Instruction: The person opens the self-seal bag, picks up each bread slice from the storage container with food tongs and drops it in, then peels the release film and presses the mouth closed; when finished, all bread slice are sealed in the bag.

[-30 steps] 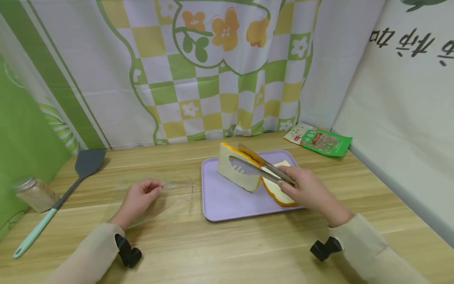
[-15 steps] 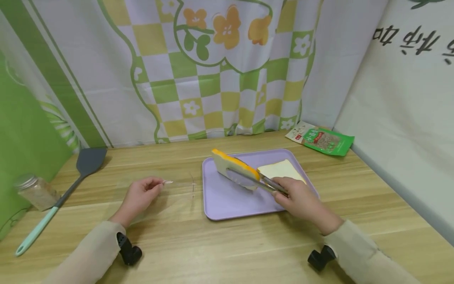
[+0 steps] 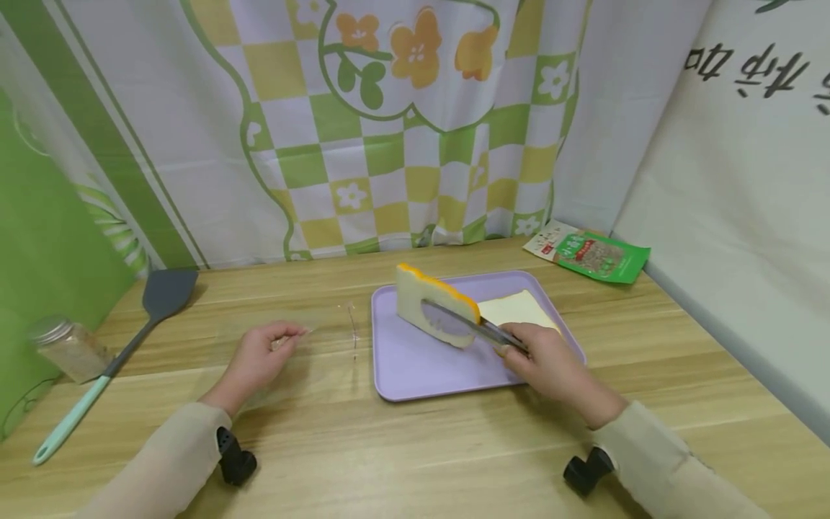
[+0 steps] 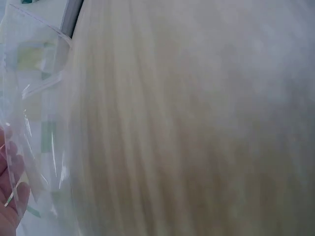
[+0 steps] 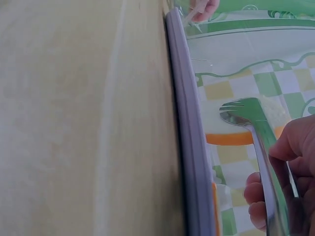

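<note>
My right hand (image 3: 554,367) grips metal tongs (image 3: 502,334) with a fork-like end. Between the tong arms a thick slice of bread (image 3: 411,303) with an orange crust stands on edge over the lilac tray (image 3: 415,378). Behind my right hand a second slice (image 3: 519,308) lies flat on the tray, its front part hidden. Left of the tray, my left hand (image 3: 262,357) pinches the edge of a clear plastic bag (image 4: 49,142). The bag's mouth faces the tray. In the right wrist view, the tongs' forked tip overlaps the upright slice.
A grey spatula (image 3: 170,294) with a mint handle lies at the left, beside a glass jar (image 3: 71,349) with a metal lid. At the back right is a green food packet (image 3: 593,254). A patterned curtain (image 3: 402,158) hangs behind the table.
The gripped slice tilted over, then came back upright. My right hand moved slightly left and nearer with the tongs, uncovering more of the flat slice's back. My left hand has barely moved.
</note>
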### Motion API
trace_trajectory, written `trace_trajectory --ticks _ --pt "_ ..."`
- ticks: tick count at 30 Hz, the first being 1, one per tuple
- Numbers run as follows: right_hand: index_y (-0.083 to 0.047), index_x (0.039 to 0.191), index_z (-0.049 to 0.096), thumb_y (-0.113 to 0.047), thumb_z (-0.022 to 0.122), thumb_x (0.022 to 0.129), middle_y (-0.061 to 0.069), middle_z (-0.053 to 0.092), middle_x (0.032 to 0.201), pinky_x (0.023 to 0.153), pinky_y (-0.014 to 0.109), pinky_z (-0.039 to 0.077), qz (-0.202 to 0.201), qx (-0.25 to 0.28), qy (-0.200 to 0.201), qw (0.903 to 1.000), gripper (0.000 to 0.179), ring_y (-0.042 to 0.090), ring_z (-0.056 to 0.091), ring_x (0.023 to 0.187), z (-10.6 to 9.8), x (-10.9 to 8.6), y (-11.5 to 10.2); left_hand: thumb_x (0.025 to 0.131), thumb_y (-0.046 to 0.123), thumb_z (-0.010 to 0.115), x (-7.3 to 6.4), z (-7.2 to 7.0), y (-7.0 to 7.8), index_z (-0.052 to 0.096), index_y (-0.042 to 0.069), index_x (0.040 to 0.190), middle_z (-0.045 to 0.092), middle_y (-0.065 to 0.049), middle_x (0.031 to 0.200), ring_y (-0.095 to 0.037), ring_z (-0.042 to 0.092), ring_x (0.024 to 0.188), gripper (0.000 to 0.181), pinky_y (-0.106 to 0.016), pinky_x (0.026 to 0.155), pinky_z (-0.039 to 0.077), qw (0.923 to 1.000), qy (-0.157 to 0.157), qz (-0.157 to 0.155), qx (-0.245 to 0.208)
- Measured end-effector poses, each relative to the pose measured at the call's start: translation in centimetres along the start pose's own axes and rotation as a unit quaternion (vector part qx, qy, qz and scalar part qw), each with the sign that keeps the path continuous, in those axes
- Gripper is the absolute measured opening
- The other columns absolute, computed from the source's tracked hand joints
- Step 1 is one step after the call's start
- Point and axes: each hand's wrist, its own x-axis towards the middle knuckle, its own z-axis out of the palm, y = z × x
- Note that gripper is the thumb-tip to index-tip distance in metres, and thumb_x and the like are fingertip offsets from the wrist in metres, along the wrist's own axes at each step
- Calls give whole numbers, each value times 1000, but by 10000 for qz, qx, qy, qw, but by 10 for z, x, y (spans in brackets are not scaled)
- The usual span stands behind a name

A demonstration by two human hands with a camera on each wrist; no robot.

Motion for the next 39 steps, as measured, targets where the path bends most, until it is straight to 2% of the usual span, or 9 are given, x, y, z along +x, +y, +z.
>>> trace_trajectory --ticks 2,4,8,11,16,22,26,33,39 --pt "-6 97 66 -4 58 80 -3 58 75 54 21 40 11 5 31 10000 19 7 47 64 -1 1 0 91 5 54 -1 -1 1 68 1 106 64 -16 108 -32 57 102 21 -43 77 48 9998 43 160 69" --pt "-8 95 67 -2 57 79 -5 57 72 53 21 40 70 107 -18 9999 19 6 47 62 -3 2 0 91 5 55 -2 -1 2 68 2 106 63 -15 106 -34 55 104 20 -49 81 47 9997 39 229 97" --pt "-6 98 66 -1 54 82 -5 55 69 51 21 39 330 557 -320 9974 20 6 46 60 -10 4 -3 90 4 57 -1 -3 3 68 1 105 63 -14 104 -31 57 99 19 -46 79 48 9995 15 278 159" --pt "-3 105 65 -4 54 86 -1 55 65 46 21 37 612 1060 -662 9903 22 5 43 52 -15 6 -5 88 3 60 -1 -3 4 68 0 105 64 -14 103 -30 59 95 19 -44 79 49 9992 7 318 238" --pt "-2 115 60 -8 53 87 8 59 67 44 22 40 1261 2004 -1193 9642 30 9 47 50 -13 13 -11 86 0 62 1 -4 6 66 -1 107 66 -16 103 -30 61 95 22 -46 82 49 9986 -134 418 305" --pt "-4 120 52 -4 50 84 18 61 75 46 26 44 1514 3024 -1595 9275 36 15 50 52 2 22 -19 86 -1 62 2 -8 7 67 -3 106 66 -18 104 -33 61 97 21 -46 82 50 9973 -239 593 355" --pt "-4 119 52 -3 48 84 16 58 70 44 27 43 1548 3164 -1917 9161 36 15 48 48 11 27 -24 86 0 62 1 -9 7 68 -3 105 66 -19 104 -33 62 96 20 -44 81 51 9959 -225 688 547" --pt "-5 119 54 -3 49 83 13 59 71 42 27 42 1558 3073 -2323 9096 36 14 49 49 21 34 -29 85 -1 63 0 -7 6 67 -6 103 66 -19 101 -34 62 94 19 -44 79 51 9953 -200 720 620" --pt "-3 120 53 -3 49 84 13 61 72 42 26 41 1438 3154 -2690 8986 36 13 48 48 21 39 -27 85 -1 63 -1 -5 5 67 -5 102 66 -18 99 -33 62 93 19 -45 79 51 9959 -91 706 557"
